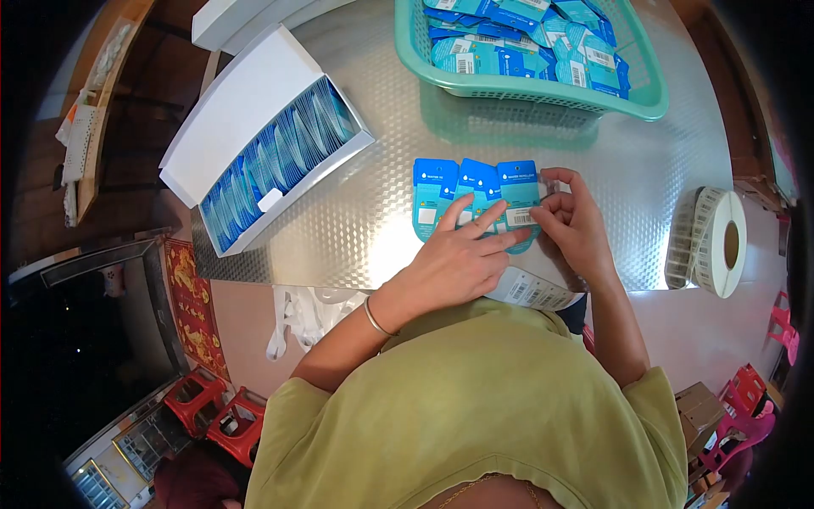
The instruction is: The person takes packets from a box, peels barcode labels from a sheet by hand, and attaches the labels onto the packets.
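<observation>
Three blue and teal packaging cards lie side by side on the metal tabletop: a left card (435,188), a middle card (477,178) and a right card (517,180). My left hand (462,259) rests across their lower halves, fingers spread and holding nothing. On the right card sits a white barcode label (520,217). My right hand (578,222) pinches at that label's right edge with thumb and forefinger, beside the card. A strip of barcode labels (534,290) lies at the table's near edge, between my forearms.
A green plastic basket (543,95) heaped with similar cards stands at the back. To the left, an open white box (292,199) holds a packed row of blue cards. A label roll (722,242) stands at the right edge. Red stools (237,424) are on the floor.
</observation>
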Demonstrator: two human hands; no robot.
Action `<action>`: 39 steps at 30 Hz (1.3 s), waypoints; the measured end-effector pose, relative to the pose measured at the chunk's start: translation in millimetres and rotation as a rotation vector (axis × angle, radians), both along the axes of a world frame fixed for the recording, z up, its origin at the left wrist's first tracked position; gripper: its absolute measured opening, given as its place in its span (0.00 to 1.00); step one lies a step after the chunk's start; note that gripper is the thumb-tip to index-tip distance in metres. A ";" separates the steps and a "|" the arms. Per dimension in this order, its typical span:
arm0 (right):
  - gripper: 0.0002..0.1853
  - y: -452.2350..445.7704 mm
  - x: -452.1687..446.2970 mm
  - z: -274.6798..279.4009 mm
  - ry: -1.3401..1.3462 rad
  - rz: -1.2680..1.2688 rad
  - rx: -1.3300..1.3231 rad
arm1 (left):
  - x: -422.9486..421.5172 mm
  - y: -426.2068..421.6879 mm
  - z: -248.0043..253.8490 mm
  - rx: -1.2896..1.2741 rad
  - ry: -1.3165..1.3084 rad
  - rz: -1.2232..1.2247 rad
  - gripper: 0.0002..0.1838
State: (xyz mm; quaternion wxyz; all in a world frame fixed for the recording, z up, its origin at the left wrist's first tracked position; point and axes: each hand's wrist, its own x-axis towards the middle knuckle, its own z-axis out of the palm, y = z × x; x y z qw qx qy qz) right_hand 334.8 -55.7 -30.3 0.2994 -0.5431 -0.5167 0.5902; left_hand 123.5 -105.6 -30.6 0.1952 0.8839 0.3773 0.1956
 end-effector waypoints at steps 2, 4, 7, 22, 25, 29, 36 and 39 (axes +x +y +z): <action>0.25 -0.4 -0.4 0.3 -0.012 -0.003 0.008 | -0.1 -0.4 0.0 0.009 0.000 0.004 0.06; 0.24 -0.6 -1.2 0.2 -0.025 -0.006 0.016 | 0.1 -0.5 0.2 0.006 0.001 0.004 0.06; 0.22 -0.8 -2.3 0.7 -0.046 -0.011 0.022 | -0.3 -0.5 -0.6 0.006 -0.002 0.004 0.06; 0.21 1.8 -0.4 -0.1 -0.015 -0.002 -0.022 | -0.3 -0.3 -0.6 0.005 0.002 0.005 0.06; 0.21 1.6 -1.4 1.0 -0.009 0.001 -0.018 | -0.3 -0.6 -0.2 0.011 0.012 0.003 0.06; 0.21 1.6 -2.6 1.7 0.002 -0.005 -0.023 | -0.3 -0.3 -0.7 0.015 0.017 0.004 0.05; 0.22 0.9 -3.6 1.8 -0.050 -0.006 0.010 | -0.5 0.0 -0.2 0.016 0.008 0.002 0.05; 0.21 0.8 -3.6 2.0 -0.051 -0.010 0.010 | -0.5 0.1 0.0 0.016 0.006 0.001 0.05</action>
